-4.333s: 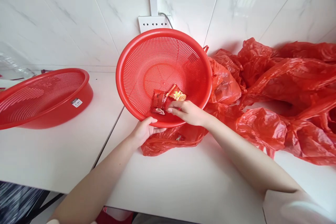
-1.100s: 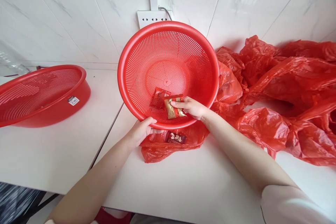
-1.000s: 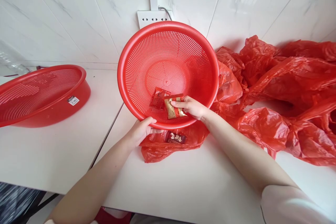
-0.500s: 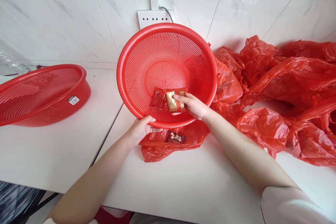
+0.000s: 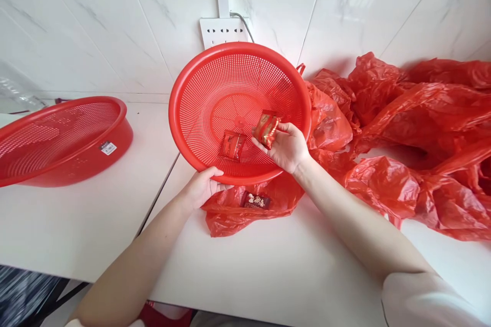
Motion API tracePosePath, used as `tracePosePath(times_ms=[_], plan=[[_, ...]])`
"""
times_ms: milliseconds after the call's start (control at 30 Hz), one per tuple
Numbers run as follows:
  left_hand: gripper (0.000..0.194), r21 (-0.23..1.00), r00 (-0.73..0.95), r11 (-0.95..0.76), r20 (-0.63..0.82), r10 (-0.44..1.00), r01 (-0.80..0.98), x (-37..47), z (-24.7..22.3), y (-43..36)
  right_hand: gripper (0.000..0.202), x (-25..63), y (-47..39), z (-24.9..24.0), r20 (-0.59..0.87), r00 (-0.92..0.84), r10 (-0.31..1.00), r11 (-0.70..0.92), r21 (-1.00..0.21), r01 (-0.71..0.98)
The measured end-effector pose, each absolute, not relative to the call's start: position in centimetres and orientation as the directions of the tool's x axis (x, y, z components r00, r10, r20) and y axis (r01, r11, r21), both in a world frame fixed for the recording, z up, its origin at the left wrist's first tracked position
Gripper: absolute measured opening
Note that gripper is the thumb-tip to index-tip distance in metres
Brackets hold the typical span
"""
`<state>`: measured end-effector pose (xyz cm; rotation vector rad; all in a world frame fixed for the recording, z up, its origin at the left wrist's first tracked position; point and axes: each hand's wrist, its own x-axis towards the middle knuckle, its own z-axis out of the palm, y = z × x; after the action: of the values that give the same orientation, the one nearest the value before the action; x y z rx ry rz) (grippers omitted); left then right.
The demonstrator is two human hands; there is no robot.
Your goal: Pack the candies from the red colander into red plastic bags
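A white tiled wall [image 5: 99,20] stands beyond both sets of fingers, and below them runs a white tabletop [image 5: 291,265], a dark seam showing to the left of the left fingers. Spreading away on the right of the right fingers is a crumpled heap of red plastic bags [image 5: 429,122]. The tilted basket [image 5: 240,64], red and perforated, opens toward the viewer; at its near rim the left hand [image 5: 201,186] grips it, thumb over the edge and the other fingers beneath. Well apart, to the left of those fingers, sits a second red basket [image 5: 95,158], cut off by the picture's edge. Under the left fingers and stretching to their right lies a flattened red bag [image 5: 238,219], partly beneath the basket. A white socket panel [image 5: 224,30] shows on the wall, beyond the fingers. The right hand [image 5: 289,148], palm turned up, has its fingers closed around a red-and-gold packet [image 5: 267,129], held over the basket's interior. A red packet [image 5: 232,146] rests inside the basket, just left of the right fingers. A dark packet [image 5: 255,201] with pale lettering lies on the flattened bag, to the right of the left fingers.
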<state>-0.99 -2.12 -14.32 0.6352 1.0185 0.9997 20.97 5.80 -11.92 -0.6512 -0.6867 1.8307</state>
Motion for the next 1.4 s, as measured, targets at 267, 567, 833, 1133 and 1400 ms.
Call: tracePosePath(times_ms=[267,567,833,1133,1400], plan=[[0.02,0.813,0.188,0.438,-0.396,0.899,-0.382,-0.7,-14.0,-2.3,0.01,20.9,6.3,-12.2,-0.091,-0.123,0.988,-0.151,-0.715,-0.683],[0.024,0.807,0.203,0.457,-0.41,0.889,-0.375,-0.8,-14.2,-2.3,0.02,20.6,5.5,-12.6,-0.123,-0.393,0.911,-0.334,-0.779,-0.531],[0.032,0.802,0.195,0.461,-0.418,0.888,-0.381,-0.5,-13.8,-2.4,0.04,20.7,5.2,-12.6,-0.16,-0.461,0.873,-0.399,-0.777,-0.487],[0.038,0.801,0.2,0.468,-0.423,0.883,-0.372,-0.6,-14.1,-2.4,0.045,20.4,5.0,-12.7,-0.161,-0.379,0.911,-0.332,-0.833,-0.444],[0.037,0.801,0.215,0.472,-0.42,0.882,-0.368,-0.7,-14.2,-2.5,0.035,20.3,4.9,-12.9,-0.085,-0.405,0.91,-0.275,-0.857,-0.436]])
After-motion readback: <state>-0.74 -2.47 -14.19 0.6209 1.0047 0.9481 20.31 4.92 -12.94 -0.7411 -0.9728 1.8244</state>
